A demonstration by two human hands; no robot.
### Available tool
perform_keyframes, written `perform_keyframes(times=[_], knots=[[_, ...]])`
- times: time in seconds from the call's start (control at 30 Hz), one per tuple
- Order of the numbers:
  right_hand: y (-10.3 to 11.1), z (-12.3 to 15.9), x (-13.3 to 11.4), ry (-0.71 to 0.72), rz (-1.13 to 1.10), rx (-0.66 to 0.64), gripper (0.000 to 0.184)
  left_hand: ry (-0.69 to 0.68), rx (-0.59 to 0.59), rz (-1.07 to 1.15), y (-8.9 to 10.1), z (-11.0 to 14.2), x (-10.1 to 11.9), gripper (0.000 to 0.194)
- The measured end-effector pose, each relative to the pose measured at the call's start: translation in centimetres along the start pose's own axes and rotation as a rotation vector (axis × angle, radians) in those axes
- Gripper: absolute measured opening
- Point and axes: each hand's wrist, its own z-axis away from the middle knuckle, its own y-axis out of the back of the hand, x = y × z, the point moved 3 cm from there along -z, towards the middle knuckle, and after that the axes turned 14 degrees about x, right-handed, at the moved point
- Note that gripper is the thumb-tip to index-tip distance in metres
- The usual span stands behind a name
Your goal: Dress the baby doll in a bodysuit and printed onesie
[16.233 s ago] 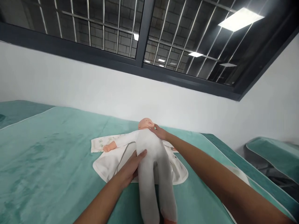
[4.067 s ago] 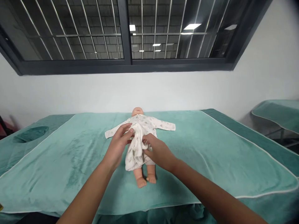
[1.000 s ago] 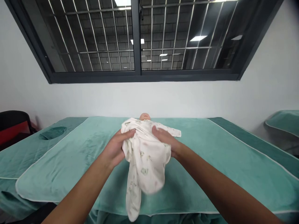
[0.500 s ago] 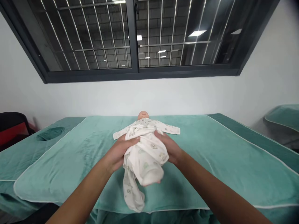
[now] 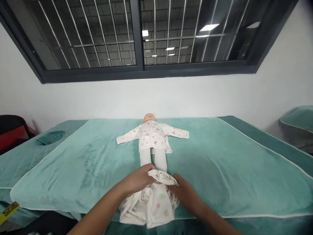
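A baby doll (image 5: 149, 117) lies on its back, head toward the wall and arms spread. It wears a white printed long-sleeved top (image 5: 152, 134). Below the hem, its white legs (image 5: 160, 159) show side by side; the feet are hidden. White printed baby pants (image 5: 160, 207) are bunched around the lower end of the legs and hang near the bed's front edge. My left hand (image 5: 140, 179) is closed on the left side of the waistband, and my right hand (image 5: 184, 192) pinches its right side. Between my hands, the band is stretched into an arc.
A green plush cover (image 5: 85, 169) spreads over the bed, with a face hole (image 5: 50, 137) at far left. Behind it stand a white wall (image 5: 105, 101) and a dark-framed barred window (image 5: 143, 73). A black and red chair (image 5: 13, 133) is at left.
Both hands have come nearer to me, bringing the pants down from the doll's middle to its lower legs. The top's hem and the white legs are now uncovered.
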Motion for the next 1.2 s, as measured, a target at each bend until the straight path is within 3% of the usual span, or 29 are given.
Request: perform_keyframes(times=[0.17, 0.33, 0.43, 0.5, 0.73, 0.87, 1.0, 1.2], knots=[[-1.4, 0.3, 0.7, -0.115, -0.286, 0.020, 0.021, -0.111, 0.052, -0.050, -1.3, -1.1, 0.1, 0.018], [-1.8, 0.4, -0.8, -0.195, -0.742, -0.041, 0.037, -0.155, 0.015, 0.135, -0.8, -0.4, 1.9, 0.020], [-1.3, -0.3, -1.7, -0.097, -0.694, 0.047, 0.033, -0.164, -0.077, 0.252, -0.1, -0.7, 3.0, 0.032], [-1.3, -1.2, -2.0, -0.025, -0.646, 0.103, 0.032, -0.196, -0.050, 0.265, 0.3, -1.5, 3.4, 0.035], [-1.8, -5.2, -2.2, 0.084, -0.458, 0.309, 0.025, -0.372, 0.404, 0.046, -0.6, -5.8, 3.9, 0.020], [-1.9, -7.7, -2.7, 0.054, -0.522, 0.270, 0.026, -0.460, 0.526, -0.063, -1.1, -7.6, 3.6, 0.021], [-1.8, -10.0, -2.9, 0.047, -0.599, 0.189, 0.028, -0.468, 0.556, -0.114, -0.2, -9.3, 3.0, 0.022], [-1.7, -11.2, -2.3, 0.152, -0.534, 0.177, 0.021, -0.427, 0.425, -0.249, 1.9, -10.7, 2.7, 0.026]])
